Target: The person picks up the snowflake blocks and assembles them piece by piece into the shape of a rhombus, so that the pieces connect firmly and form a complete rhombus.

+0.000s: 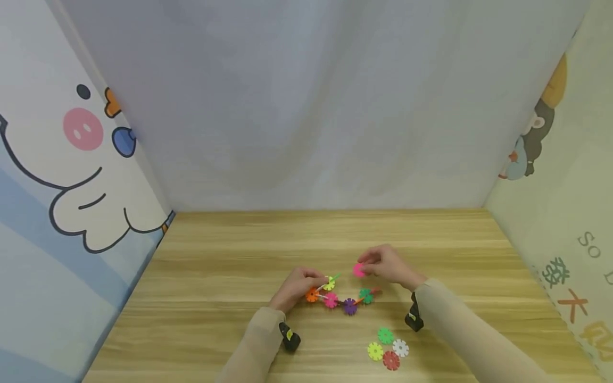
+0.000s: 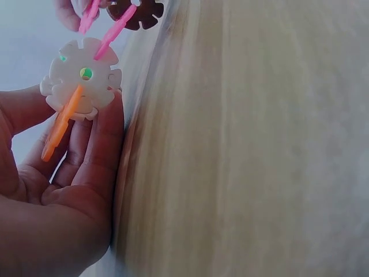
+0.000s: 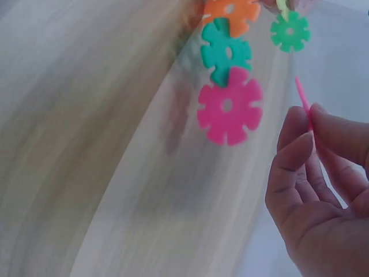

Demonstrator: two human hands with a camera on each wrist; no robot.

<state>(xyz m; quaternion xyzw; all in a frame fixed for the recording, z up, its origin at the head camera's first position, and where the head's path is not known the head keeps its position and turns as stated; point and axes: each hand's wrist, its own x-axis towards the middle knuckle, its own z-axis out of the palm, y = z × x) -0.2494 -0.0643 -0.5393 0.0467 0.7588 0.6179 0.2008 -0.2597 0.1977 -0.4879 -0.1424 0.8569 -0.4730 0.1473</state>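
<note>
A curved chain of notched plastic discs, linked slot to slot, lies in front of me in the head view. It includes an orange disc (image 1: 312, 295), a pink disc (image 1: 331, 300), a purple disc (image 1: 350, 306) and a teal disc (image 1: 366, 296). My left hand (image 1: 298, 287) grips its left end, near the yellow disc (image 1: 329, 283). In the left wrist view, thumb and fingers hold a white disc (image 2: 63, 69) with an orange one slotted into it. Between thumb and fingertips, my right hand (image 1: 390, 266) pinches a loose pink disc (image 3: 303, 98), apart from the chain.
Nearer to me on the wooden table (image 1: 210, 330) lies a cluster of loose discs: green (image 1: 385, 335), yellow (image 1: 375, 351), white (image 1: 400, 348) and red (image 1: 391, 360). A pale curtain (image 1: 306, 106) hangs behind the table, and printed panels flank both sides.
</note>
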